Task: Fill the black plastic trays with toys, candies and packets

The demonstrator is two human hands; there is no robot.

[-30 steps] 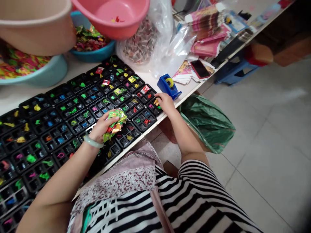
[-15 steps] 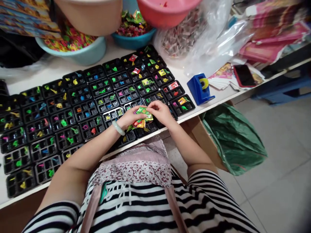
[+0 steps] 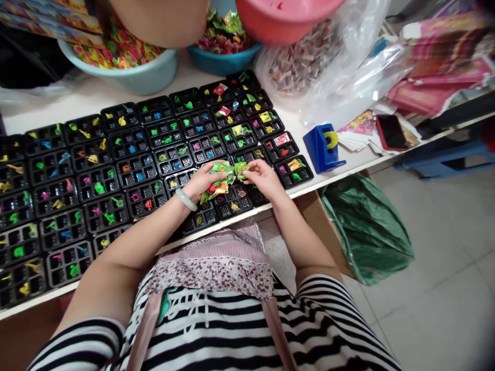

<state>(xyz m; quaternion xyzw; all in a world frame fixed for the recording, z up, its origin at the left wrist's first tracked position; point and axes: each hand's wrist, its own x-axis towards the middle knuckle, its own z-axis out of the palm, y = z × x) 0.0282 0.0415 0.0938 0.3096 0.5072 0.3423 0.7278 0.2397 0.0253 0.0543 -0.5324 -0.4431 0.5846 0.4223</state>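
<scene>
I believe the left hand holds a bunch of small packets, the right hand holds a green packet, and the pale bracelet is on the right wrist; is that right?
Not quite: the head view shows the pale bracelet on the left wrist. The left hand does hold a bunch of small packets, the right hand a green packet.

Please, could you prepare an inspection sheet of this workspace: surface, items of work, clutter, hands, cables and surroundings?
Surface: white table, largely covered by black trays.
Work items: trays hold small coloured toys; some also hold packets.
Clutter: tape dispenser right of the trays, phone on papers, basins behind the trays.
Hands: left hand holds a bunch of packets; right hand pinches a green packet.
Cables: nothing clearly seen.
Surroundings: green bag below the table edge, blue stool, tiled floor.
</scene>
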